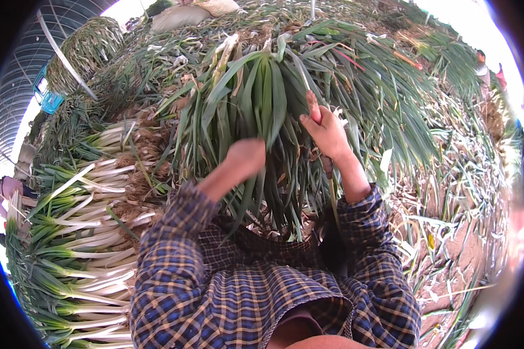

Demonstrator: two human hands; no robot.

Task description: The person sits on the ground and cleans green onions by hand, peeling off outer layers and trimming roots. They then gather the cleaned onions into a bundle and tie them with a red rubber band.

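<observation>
A heap of leek-like plants (262, 96) lies before me, its long green leaves hanging toward my lap. My left hand (246, 155), blurred, is over these leaves with its fingers curled in. Whether a leaf is in its grip cannot be made out. To the right, my right hand (327, 131) is closed around a slim tool with a red-orange handle (315, 114), one finger stretched along it. A thin pale part sticks up beyond that finger; it may be a blade. A brownish thing under my right wrist is too unclear to name.
Cleaned leeks with white stems (100, 257) lie in a long row on my left, roots toward me. Leaf scraps litter the soil (454, 257) on my right. Farther off are a leaf-covered mound (85, 52), a blue vehicle (48, 94), pale sacks (181, 18) and other people (482, 72).
</observation>
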